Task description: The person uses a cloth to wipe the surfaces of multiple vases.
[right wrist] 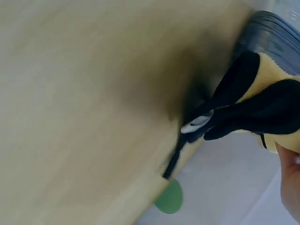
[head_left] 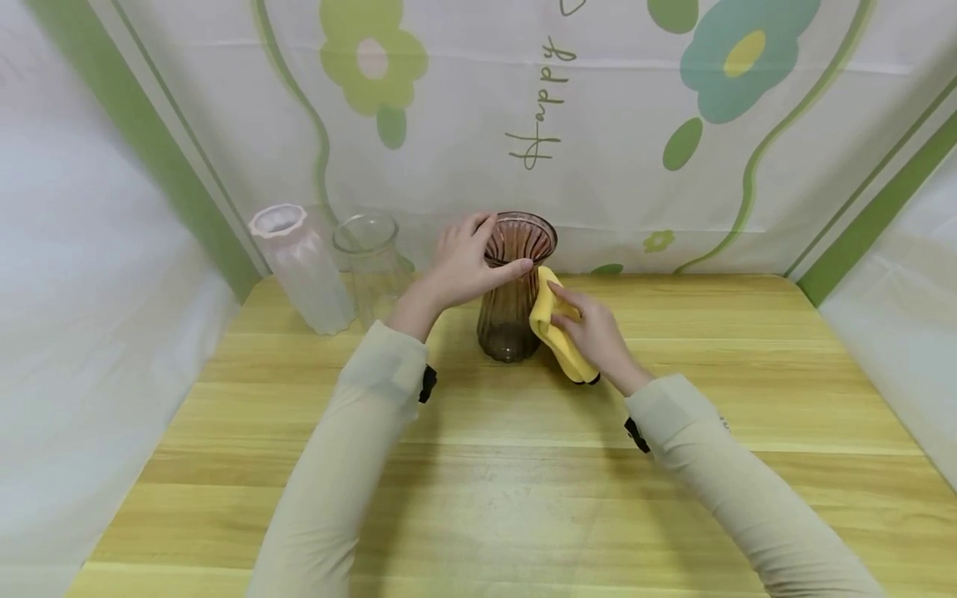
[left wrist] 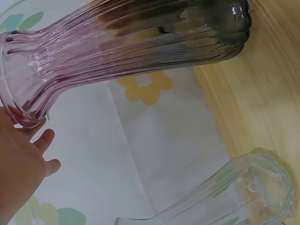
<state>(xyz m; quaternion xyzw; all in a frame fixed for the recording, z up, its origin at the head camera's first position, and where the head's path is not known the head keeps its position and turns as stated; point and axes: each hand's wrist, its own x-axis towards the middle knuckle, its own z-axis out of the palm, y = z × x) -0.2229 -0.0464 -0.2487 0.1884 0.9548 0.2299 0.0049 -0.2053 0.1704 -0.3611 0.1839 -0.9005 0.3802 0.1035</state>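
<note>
A ribbed glass vase (head_left: 512, 320), pinkish at the flared top and smoky brown below, stands upright on the wooden table. My left hand (head_left: 465, 264) holds it at the neck just under the rim, thumb across the front and fingers to the far left. Those fingers also show beside the rim in the left wrist view. Between thumb and fingers, my right hand (head_left: 594, 336) pinches a folded yellow cloth (head_left: 557, 345) against the vase's right side. Black edging (right wrist: 262, 110) and a small pale tag show on the cloth in the right wrist view.
Left of the held vase stand a clear glass vase (head_left: 376, 282) and, farther left, a frosted white-pink vase (head_left: 306, 270). A flower-printed curtain (head_left: 463, 124) hangs right behind the wooden table (head_left: 508, 498). White sheeting (head_left: 97, 274) flanks the left side.
</note>
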